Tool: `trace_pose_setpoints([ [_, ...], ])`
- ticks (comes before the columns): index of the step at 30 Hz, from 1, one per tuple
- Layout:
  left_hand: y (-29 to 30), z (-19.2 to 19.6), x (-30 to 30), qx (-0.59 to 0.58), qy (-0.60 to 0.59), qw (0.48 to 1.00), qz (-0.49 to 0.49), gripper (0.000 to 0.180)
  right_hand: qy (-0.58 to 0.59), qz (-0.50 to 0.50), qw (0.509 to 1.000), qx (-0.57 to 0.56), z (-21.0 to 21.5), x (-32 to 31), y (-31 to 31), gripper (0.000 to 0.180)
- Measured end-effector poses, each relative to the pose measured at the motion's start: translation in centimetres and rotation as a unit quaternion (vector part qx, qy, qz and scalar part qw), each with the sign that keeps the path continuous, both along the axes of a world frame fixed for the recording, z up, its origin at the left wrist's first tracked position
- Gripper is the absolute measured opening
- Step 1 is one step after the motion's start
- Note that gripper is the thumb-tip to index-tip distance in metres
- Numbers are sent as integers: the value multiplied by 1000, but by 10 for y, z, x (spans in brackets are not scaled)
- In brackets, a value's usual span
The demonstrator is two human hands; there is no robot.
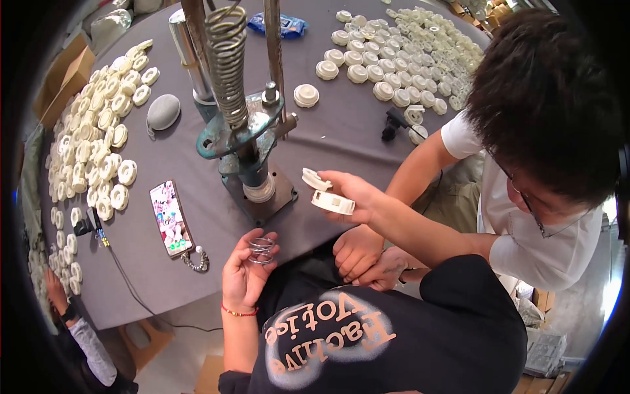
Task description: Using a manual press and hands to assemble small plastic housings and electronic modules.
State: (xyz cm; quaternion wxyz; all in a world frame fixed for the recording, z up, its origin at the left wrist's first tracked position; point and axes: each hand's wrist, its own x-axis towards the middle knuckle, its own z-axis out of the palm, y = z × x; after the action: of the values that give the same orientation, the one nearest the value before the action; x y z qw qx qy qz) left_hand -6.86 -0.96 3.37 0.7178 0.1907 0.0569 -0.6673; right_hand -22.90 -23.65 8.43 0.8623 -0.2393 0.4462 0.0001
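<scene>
My left hand (243, 269), a red cord bracelet at its wrist, is palm up near the table edge. Its fingers hold a short metal coil spring (262, 251). Over to the right, my right hand (354, 195) is closed on two round white plastic parts: a thinner ring (315, 178) above and a thicker cap (333, 203) with a square slot in its side. Between and beyond my hands stands a blue-green hand press (243, 148) with a large coil spring. A whitish round piece (260, 189) sits under its ram, on the base plate.
Many white rings (98, 125) lie at left, and translucent caps (387, 65) at back right. One cap (306, 96) sits apart. A phone (170, 218), grey oval case (163, 112) and cable (125, 276) lie left. A co-worker's hands (361, 253) rest close at right.
</scene>
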Motion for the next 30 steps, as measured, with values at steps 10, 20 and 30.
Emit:
trace_pose_setpoints([
  [10,5,-3,-1,17,1,999,31,39,-48,-10,998,44,-22,-12,1,31],
  [20,3,0,0,-8,9,1000,27,39,-70,-206,971,-95,-24,3,-23,25],
  [30,-10,-6,-4,60,-7,998,10,43,-81,-216,973,-12,-72,-4,-12,23],
])
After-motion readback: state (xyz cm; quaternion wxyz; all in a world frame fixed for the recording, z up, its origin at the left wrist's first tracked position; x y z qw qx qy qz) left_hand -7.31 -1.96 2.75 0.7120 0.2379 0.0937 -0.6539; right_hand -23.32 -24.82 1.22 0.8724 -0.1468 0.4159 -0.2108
